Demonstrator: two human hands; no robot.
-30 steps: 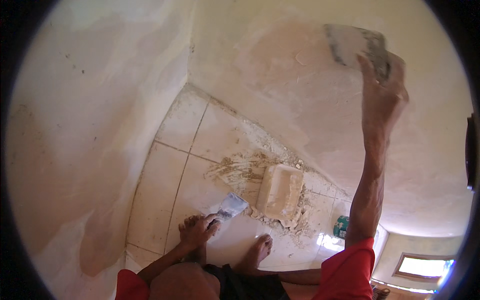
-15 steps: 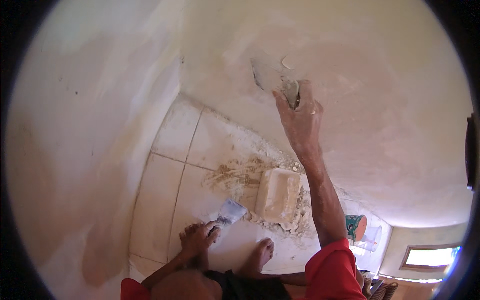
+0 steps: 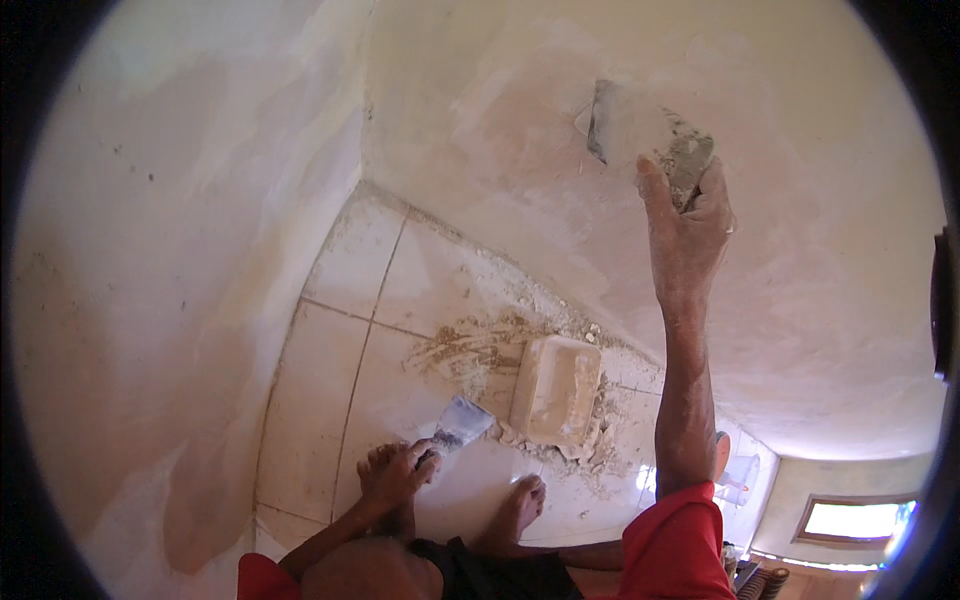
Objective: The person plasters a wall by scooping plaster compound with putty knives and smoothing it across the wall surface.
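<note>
My right hand (image 3: pixel 690 230) is closed on the handle end of a wide putty knife (image 3: pixel 630 125) that is smeared with grey filler. Its blade lies against the wall (image 3: pixel 520 150), over a patch of damp, pinkish skim coat. Low down by my foot, my left hand (image 3: pixel 400 478) grips a second putty knife (image 3: pixel 463 420), whose pale blade points toward a cream plastic tub (image 3: pixel 522 395). That tub rests on the tiled floor and is coated with filler inside. My left fingers partly hide the second knife's handle.
Crumbs and smears of filler (image 3: pixel 470 345) lie around the tub and along the wall's foot. A second wall (image 3: pixel 180 250) meets this one at the left corner. My bare foot (image 3: pixel 520 505) is near the tub. A clear container (image 3: pixel 740 478) stands at the right.
My right hand has moved the putty knife rightward and slightly up along the wall, and its blade has turned more upright. My left hand and its knife have stayed in place.
</note>
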